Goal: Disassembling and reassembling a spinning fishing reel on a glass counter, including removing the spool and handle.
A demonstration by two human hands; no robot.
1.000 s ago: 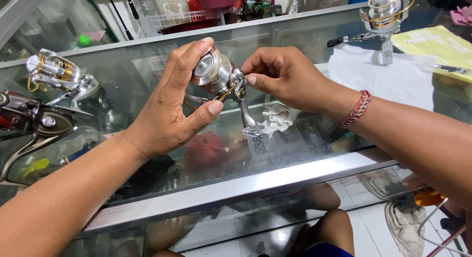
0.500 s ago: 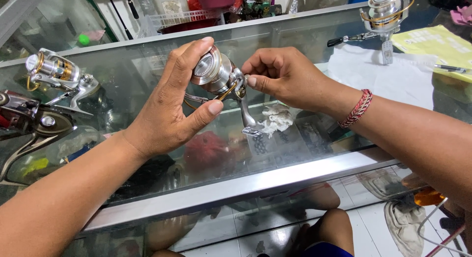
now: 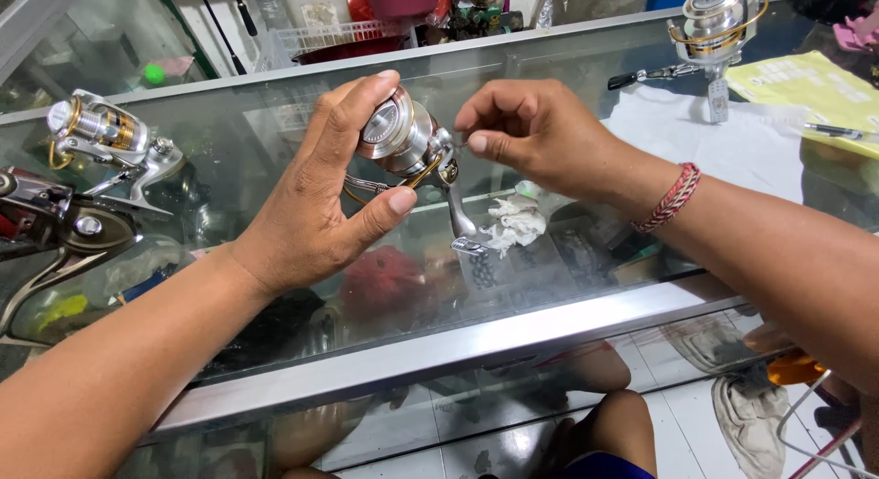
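Observation:
My left hand (image 3: 320, 195) holds a silver spinning fishing reel (image 3: 403, 140) above the glass counter, thumb under its body and fingers over the spool. The reel's foot (image 3: 462, 232) points down toward the glass. My right hand (image 3: 536, 136) is at the reel's right side, thumb and forefinger pinched together against it; whether something tiny sits between them is too small to tell. A red braided bracelet (image 3: 668, 197) is on that wrist.
Two more reels lie at the left of the glass counter (image 3: 439, 351), a silver-gold one (image 3: 101, 136) and a dark one (image 3: 55, 223). Another reel (image 3: 714, 21) stands at the back right on white paper (image 3: 732, 140), by a yellow sheet (image 3: 810, 85). A crumpled white rag (image 3: 515, 221) lies below my hands.

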